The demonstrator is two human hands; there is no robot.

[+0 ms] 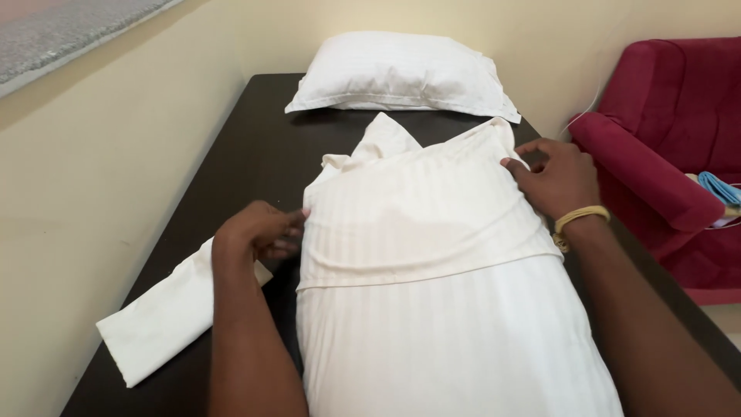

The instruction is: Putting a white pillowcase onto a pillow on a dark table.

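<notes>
A white pillow (455,340) lies lengthwise on the dark table (255,154), its far half inside a white striped pillowcase (417,208). My left hand (258,232) pinches the pillowcase's left edge. My right hand (552,179), with a yellow thread band on the wrist, grips the case's right side near the far corner. The loose far end of the case is bunched up beyond the pillow.
A second white pillow (397,73) in its case rests at the table's far end. A folded white cloth (166,320) lies at the near left edge. A red armchair (671,139) with a blue item on its seat stands right; cream walls close left and back.
</notes>
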